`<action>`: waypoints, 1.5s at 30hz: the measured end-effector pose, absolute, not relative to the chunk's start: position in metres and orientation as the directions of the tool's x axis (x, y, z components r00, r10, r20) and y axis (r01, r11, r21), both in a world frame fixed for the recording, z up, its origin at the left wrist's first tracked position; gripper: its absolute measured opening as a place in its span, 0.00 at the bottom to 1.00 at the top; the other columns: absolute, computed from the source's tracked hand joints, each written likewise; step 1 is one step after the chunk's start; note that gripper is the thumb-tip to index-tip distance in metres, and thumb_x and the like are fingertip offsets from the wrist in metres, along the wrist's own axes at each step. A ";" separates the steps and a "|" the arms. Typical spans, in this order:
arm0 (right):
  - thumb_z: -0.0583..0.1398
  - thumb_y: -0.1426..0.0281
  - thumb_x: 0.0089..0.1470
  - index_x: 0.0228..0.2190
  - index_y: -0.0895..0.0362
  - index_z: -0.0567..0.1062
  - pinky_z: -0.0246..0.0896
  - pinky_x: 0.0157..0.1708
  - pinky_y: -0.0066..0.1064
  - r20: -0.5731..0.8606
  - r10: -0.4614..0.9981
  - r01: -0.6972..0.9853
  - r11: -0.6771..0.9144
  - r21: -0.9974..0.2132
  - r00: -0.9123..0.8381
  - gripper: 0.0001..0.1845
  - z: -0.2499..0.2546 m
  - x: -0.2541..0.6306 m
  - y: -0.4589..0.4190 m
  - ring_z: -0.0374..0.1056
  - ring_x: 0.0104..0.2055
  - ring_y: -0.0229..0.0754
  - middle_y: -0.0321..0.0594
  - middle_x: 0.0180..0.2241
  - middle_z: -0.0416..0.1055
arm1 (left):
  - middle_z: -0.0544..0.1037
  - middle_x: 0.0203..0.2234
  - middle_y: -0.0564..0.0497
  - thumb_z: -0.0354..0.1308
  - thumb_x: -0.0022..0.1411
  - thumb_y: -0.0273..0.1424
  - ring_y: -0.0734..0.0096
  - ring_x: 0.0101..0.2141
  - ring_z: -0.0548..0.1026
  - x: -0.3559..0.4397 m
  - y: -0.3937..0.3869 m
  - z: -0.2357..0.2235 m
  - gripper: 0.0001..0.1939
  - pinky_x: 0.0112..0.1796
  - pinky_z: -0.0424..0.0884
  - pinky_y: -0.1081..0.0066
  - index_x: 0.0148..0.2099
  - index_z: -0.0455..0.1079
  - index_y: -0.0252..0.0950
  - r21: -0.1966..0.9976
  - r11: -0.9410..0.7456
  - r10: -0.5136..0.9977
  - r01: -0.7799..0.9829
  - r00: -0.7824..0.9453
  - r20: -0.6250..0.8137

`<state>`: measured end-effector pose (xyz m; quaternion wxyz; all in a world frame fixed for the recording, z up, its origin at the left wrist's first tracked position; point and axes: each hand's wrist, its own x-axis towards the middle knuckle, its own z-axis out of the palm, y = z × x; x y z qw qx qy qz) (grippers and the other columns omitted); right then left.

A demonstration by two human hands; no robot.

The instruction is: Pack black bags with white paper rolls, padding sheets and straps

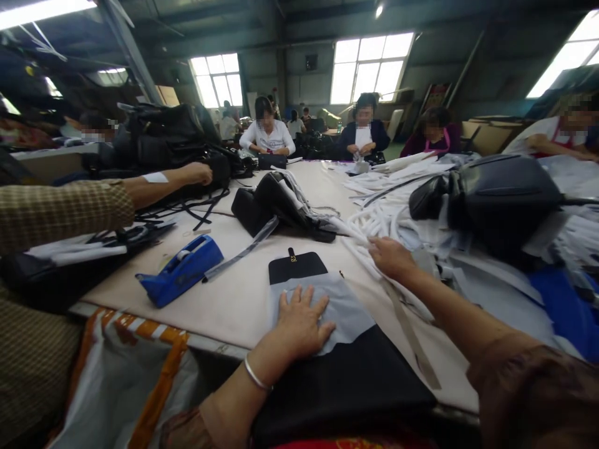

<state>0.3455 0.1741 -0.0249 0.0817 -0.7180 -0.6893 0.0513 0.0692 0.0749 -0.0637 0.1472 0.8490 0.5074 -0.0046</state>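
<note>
My left hand (pixel 302 321) lies flat, fingers spread, on a thin whitish sheet (pixel 353 312). The sheet covers part of a black bag (pixel 346 380) at the table's front edge; its flap (pixel 299 268) with a small gold-coloured fitting shows beyond the sheet. To the right, my right hand (pixel 393 257) reaches into a heap of long white strips (pixel 374 218), its fingers closed on one of them. A flat beige strip (pixel 412 337) lies below that hand. Past the flap, another black bag (pixel 276 202) rests on its side with white wrapping about it.
A blue tape dispenser (pixel 187 265) stands left on the pale table (pixel 243 312). At the left, a co-worker's arm (pixel 163 184) reaches over black straps. Dark bags (pixel 505 193) rise at right. An orange-edged sack (pixel 126 374) hangs below the table edge. Several people sit opposite.
</note>
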 end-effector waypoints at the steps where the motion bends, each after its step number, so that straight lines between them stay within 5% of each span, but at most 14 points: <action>1: 0.53 0.67 0.62 0.57 0.54 0.70 0.59 0.54 0.35 0.052 0.995 0.972 0.090 -0.218 -0.081 0.24 -0.024 0.331 0.174 0.67 0.55 0.49 0.49 0.53 0.70 | 0.51 0.69 0.40 0.41 0.63 0.58 0.35 0.67 0.47 0.069 0.074 -0.064 0.37 0.58 0.40 0.30 0.70 0.52 0.50 0.247 -0.438 0.864 0.864 0.481 -0.151; 4: 0.56 0.69 0.59 0.55 0.51 0.74 0.60 0.52 0.29 0.044 0.896 0.830 0.428 -0.358 -0.442 0.22 -0.033 0.284 0.173 0.70 0.48 0.44 0.43 0.49 0.73 | 0.51 0.69 0.41 0.42 0.63 0.58 0.37 0.67 0.45 0.070 0.072 -0.063 0.36 0.59 0.39 0.31 0.69 0.52 0.50 0.256 -0.428 0.871 0.867 0.471 -0.138; 6: 0.58 0.72 0.57 0.53 0.53 0.76 0.62 0.50 0.30 0.009 0.840 0.756 0.493 -0.431 -0.543 0.22 -0.046 0.260 0.172 0.71 0.45 0.43 0.44 0.46 0.74 | 0.51 0.69 0.40 0.43 0.63 0.58 0.36 0.67 0.47 0.069 0.071 -0.062 0.36 0.59 0.39 0.32 0.69 0.54 0.50 0.267 -0.419 0.877 0.868 0.463 -0.129; 18: 0.58 0.71 0.56 0.46 0.51 0.81 0.61 0.44 0.31 -0.069 0.809 0.776 0.530 -0.340 -0.583 0.18 -0.075 0.248 0.176 0.70 0.41 0.45 0.44 0.40 0.75 | 0.53 0.67 0.40 0.52 0.59 0.57 0.37 0.65 0.49 0.064 0.063 -0.067 0.36 0.61 0.44 0.38 0.64 0.63 0.47 0.335 -0.381 0.920 0.862 0.388 0.049; 22: 0.55 0.70 0.59 0.44 0.52 0.82 0.59 0.45 0.35 -0.065 0.777 0.754 0.582 -0.305 -0.627 0.18 -0.071 0.245 0.172 0.69 0.44 0.49 0.46 0.40 0.74 | 0.46 0.70 0.38 0.49 0.60 0.58 0.35 0.67 0.41 0.063 0.065 -0.070 0.37 0.60 0.43 0.36 0.66 0.60 0.46 0.338 -0.408 0.906 0.848 0.421 0.037; 28: 0.57 0.67 0.59 0.46 0.51 0.81 0.60 0.50 0.31 -0.149 0.702 0.703 0.627 -0.335 -0.696 0.17 -0.063 0.250 0.185 0.71 0.47 0.45 0.43 0.45 0.75 | 0.50 0.69 0.35 0.46 0.60 0.59 0.31 0.67 0.42 0.062 0.068 -0.070 0.39 0.59 0.42 0.34 0.67 0.58 0.45 0.347 -0.395 0.903 0.851 0.430 -0.027; 34: 0.55 0.59 0.61 0.58 0.59 0.71 0.54 0.59 0.38 -0.199 0.766 0.782 0.546 -0.303 -0.612 0.28 -0.055 0.227 0.234 0.64 0.60 0.54 0.52 0.58 0.68 | 0.52 0.68 0.33 0.46 0.60 0.59 0.30 0.67 0.45 0.060 0.068 -0.064 0.38 0.59 0.43 0.33 0.66 0.59 0.45 0.345 -0.397 0.899 0.850 0.436 -0.040; 40: 0.59 0.53 0.55 0.61 0.56 0.65 0.56 0.57 0.46 -0.268 0.807 0.845 0.465 -0.263 -0.527 0.36 -0.081 0.181 0.254 0.60 0.62 0.58 0.52 0.62 0.62 | 0.52 0.68 0.33 0.45 0.61 0.59 0.31 0.67 0.45 0.058 0.065 -0.056 0.39 0.59 0.42 0.33 0.67 0.59 0.45 0.363 -0.385 0.899 0.849 0.433 -0.060; 45: 0.65 0.48 0.47 0.65 0.59 0.56 0.57 0.55 0.51 -0.275 0.866 0.904 0.367 -0.219 -0.418 0.52 -0.086 0.170 0.266 0.59 0.61 0.64 0.59 0.61 0.61 | 0.50 0.68 0.34 0.45 0.61 0.59 0.32 0.67 0.43 0.057 0.065 -0.055 0.39 0.60 0.40 0.33 0.67 0.58 0.44 0.374 -0.377 0.897 0.847 0.435 -0.082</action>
